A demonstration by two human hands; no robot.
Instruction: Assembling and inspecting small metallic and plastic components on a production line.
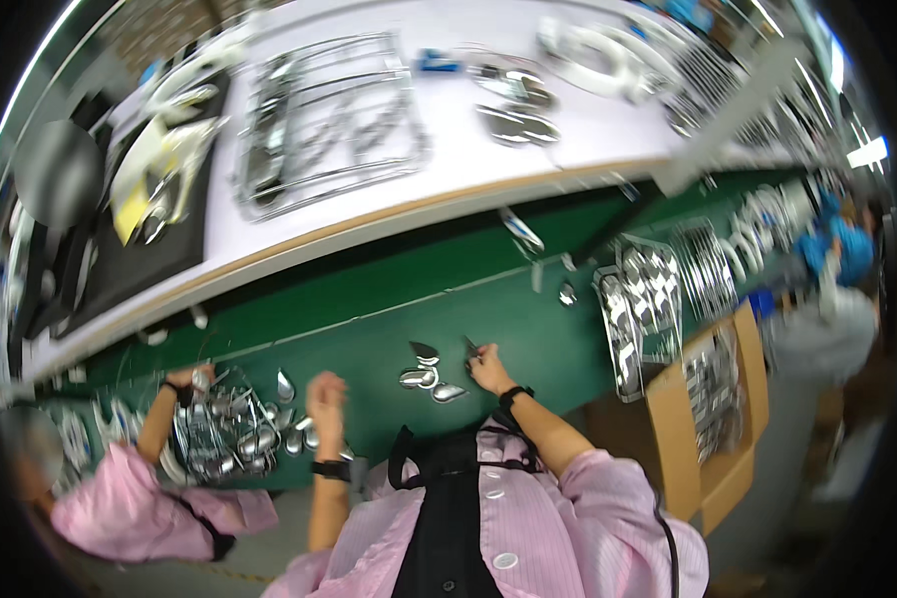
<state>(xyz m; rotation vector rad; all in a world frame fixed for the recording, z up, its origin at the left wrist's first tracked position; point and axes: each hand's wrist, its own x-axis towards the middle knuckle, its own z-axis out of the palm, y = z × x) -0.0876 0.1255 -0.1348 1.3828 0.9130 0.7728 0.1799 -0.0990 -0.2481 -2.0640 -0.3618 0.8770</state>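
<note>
My right hand (489,370) is closed on a small dark piece (471,348) that sticks out past its fingertips, too small to name. Just left of it, several mirror-shiny, leaf-shaped metal parts (448,393) lie in a loose group on the green table (389,334). My left hand (326,399) is raised over the table and smeared by motion, so its fingers are unclear. Close to it are more shiny metal parts (295,439), beside a heap of chrome parts and wire racks (219,429).
A co-worker in a pink sleeve (120,498) reaches into the heap at the left. A wire rack with shiny parts (638,309) stands at the right, near an open cardboard box (673,439). A white shelf (369,194) runs above the table's far side.
</note>
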